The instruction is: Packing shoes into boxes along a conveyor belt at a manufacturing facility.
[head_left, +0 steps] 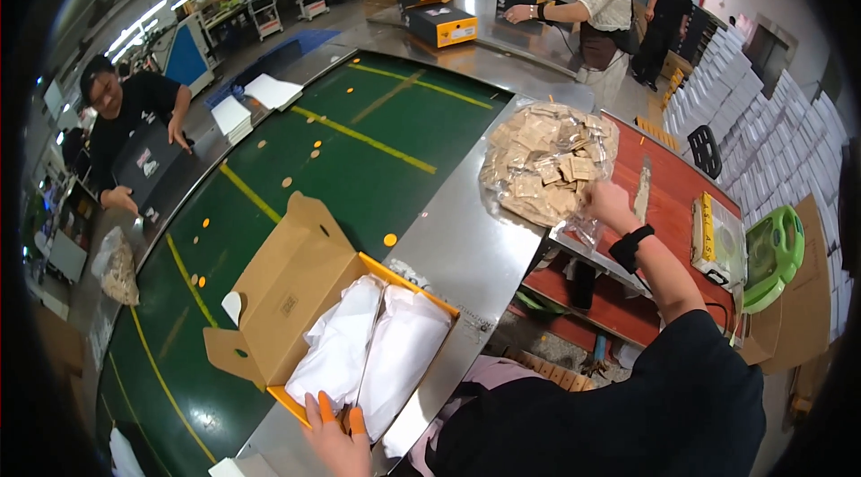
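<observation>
A shoe box (296,284) stands with its brown lid raised, its orange-edged tray toward me. Inside lie two bundles wrapped in white paper (399,356). My left hand (336,443), wearing orange finger covers, touches the box's near edge with its fingers stretched and apart. To the right, a clear plastic bag (495,174) lies open, full of small square brown packets (549,154). At its right side my right hand (612,206), with a black wristband, reaches in with curled fingers; what they pinch is hidden.
A green conveyor belt (359,172) carries scattered orange and tan discs. A person (134,127) holds a dark box across it; another stands beyond. Orange-and-black boxes (439,24) sit at the far end. On my right are a red table (668,199), a green fan (773,257) and stacked white sheets.
</observation>
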A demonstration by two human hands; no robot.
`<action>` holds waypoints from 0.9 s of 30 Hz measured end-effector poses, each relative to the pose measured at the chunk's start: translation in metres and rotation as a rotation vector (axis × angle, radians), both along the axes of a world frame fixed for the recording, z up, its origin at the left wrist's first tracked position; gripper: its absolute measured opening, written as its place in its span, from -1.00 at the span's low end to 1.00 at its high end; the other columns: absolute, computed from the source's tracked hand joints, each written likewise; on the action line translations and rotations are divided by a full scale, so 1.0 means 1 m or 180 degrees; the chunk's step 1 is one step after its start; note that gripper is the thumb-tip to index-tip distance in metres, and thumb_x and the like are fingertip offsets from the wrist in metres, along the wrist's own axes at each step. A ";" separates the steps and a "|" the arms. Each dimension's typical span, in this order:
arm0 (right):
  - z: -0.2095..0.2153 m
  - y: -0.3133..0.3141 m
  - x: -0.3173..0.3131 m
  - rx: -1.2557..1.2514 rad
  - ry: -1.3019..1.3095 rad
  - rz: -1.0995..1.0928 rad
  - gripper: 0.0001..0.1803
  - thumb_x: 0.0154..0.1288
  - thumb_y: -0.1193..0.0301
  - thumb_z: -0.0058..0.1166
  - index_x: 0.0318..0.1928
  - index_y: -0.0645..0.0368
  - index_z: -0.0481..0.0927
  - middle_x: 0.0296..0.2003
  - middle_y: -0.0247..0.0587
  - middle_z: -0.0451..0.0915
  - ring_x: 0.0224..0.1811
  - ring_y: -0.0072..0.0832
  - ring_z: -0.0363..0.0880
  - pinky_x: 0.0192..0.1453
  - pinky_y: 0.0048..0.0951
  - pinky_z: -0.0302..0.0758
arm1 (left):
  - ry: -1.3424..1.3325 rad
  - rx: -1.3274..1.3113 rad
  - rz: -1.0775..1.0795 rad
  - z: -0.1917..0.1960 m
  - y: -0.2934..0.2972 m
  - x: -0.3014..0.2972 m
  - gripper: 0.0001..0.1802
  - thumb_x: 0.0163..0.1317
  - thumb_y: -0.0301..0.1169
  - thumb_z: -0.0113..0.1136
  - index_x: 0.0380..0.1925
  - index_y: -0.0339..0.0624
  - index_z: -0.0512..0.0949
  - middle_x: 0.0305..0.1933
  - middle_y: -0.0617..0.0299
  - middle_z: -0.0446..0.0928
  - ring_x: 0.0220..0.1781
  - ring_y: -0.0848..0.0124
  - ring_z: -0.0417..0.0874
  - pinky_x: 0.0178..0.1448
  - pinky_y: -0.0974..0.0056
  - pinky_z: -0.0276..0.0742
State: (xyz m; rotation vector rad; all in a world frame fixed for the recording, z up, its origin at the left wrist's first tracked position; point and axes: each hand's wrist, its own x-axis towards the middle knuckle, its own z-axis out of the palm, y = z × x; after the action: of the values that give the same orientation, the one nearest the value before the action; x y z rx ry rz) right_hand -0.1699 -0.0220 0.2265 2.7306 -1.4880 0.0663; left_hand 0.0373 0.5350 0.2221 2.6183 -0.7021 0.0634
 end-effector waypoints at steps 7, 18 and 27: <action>0.010 0.001 0.017 -0.2225 -0.0820 0.1505 -0.83 -0.04 0.39 0.17 -0.37 0.08 0.52 -0.24 -0.31 0.56 -0.16 -0.23 0.48 -0.15 -0.19 0.41 | 0.0250 -0.0111 0.0005 -0.007 0.003 0.002 -0.38 0.18 -0.34 0.22 0.21 -0.42 0.37 0.41 -0.19 0.21 0.31 -0.14 0.27 0.38 -0.02 0.16; -0.027 0.001 0.011 0.1161 -0.0947 -0.0323 -0.60 0.04 0.11 0.24 -0.21 0.14 0.62 -0.15 -0.04 0.62 -0.20 -0.24 0.66 -0.12 -0.32 0.54 | 0.0145 -0.0066 0.0113 -0.008 0.003 0.004 -0.46 0.20 -0.40 0.19 0.17 -0.42 0.41 0.39 -0.15 0.25 0.30 -0.13 0.30 0.35 0.01 0.21; -0.032 -0.003 0.016 -0.0333 -0.0387 0.0545 -0.76 0.03 0.28 0.21 -0.25 0.04 0.64 -0.41 -0.13 0.65 -0.27 -0.18 0.67 -0.25 -0.17 0.54 | -0.0117 0.0455 -0.0130 0.028 -0.016 -0.003 -0.40 0.28 -0.14 0.16 0.16 -0.40 0.44 0.24 -0.30 0.38 0.25 -0.17 0.38 0.31 -0.06 0.28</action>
State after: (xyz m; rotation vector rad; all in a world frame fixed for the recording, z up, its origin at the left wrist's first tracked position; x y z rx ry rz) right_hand -0.1535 -0.0246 0.1949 2.8063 -1.2327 0.3102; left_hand 0.0342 0.5194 0.2496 2.7436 -0.7997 0.0510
